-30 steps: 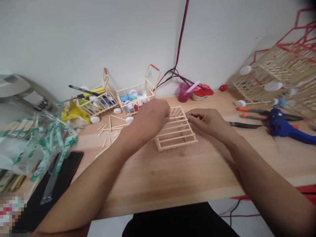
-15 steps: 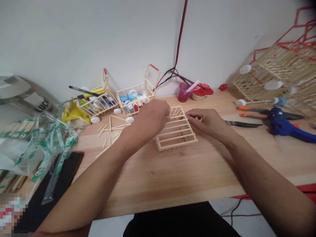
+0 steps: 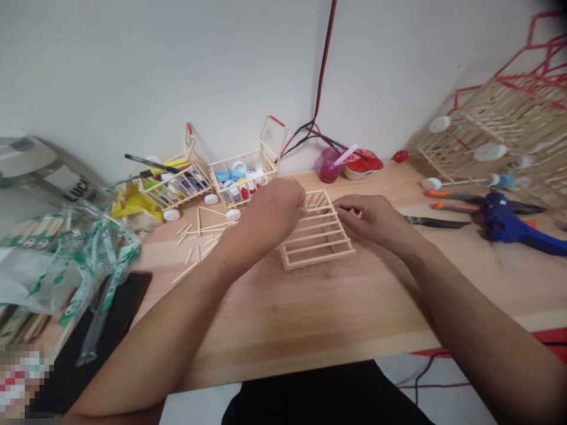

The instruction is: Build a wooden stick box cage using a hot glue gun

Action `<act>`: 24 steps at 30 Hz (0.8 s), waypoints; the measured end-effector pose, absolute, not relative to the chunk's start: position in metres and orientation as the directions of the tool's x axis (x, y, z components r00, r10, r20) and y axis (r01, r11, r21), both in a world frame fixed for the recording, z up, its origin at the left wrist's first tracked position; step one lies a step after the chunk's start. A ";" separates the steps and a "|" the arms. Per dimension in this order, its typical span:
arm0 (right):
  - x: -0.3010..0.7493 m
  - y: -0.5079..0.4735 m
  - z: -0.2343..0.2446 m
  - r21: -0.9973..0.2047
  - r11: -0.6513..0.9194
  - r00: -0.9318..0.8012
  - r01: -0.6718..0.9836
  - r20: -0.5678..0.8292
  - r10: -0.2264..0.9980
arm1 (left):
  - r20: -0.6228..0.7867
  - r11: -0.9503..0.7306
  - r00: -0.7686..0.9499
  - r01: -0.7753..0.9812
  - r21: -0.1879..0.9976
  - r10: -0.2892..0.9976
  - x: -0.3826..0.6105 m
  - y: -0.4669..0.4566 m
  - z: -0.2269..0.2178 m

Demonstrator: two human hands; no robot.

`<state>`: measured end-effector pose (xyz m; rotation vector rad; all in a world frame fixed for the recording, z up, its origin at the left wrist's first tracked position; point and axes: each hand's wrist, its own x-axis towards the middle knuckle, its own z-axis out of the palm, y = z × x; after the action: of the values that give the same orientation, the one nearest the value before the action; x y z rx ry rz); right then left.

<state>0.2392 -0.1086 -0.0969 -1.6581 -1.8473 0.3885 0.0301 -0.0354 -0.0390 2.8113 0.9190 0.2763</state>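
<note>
An open box-like frame of thin wooden sticks (image 3: 316, 255) rests on the table between my hands, with parallel bars across its top. My left hand (image 3: 277, 206) is curled closed over its far left side, and its fingertips are mostly hidden behind the knuckles. At the right far corner, my right hand (image 3: 367, 215) pinches the edge of the frame between thumb and fingers. Cut sticks (image 3: 195, 242) lie loose to the left of my left hand.
Two small stick carts (image 3: 239, 195) stand at the back, holding bottle caps and other items. Beside them are a purple cup (image 3: 330, 165) and a red paint dish (image 3: 363, 165). A blue glue gun (image 3: 500, 218), orange-handled pliers (image 3: 456, 206) and stacked stick carts (image 3: 496, 130) sit right.
</note>
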 end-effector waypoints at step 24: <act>0.238 -0.111 -0.095 -0.596 0.164 -0.024 0.786 0.235 0.972 | 0.114 -0.786 0.787 0.572 0.237 0.607 0.032 -0.036 -0.039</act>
<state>0.2381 -0.1112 -0.0948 -1.6647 -1.8522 0.4031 0.0320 -0.0356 -0.0394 2.7877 0.9287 0.2742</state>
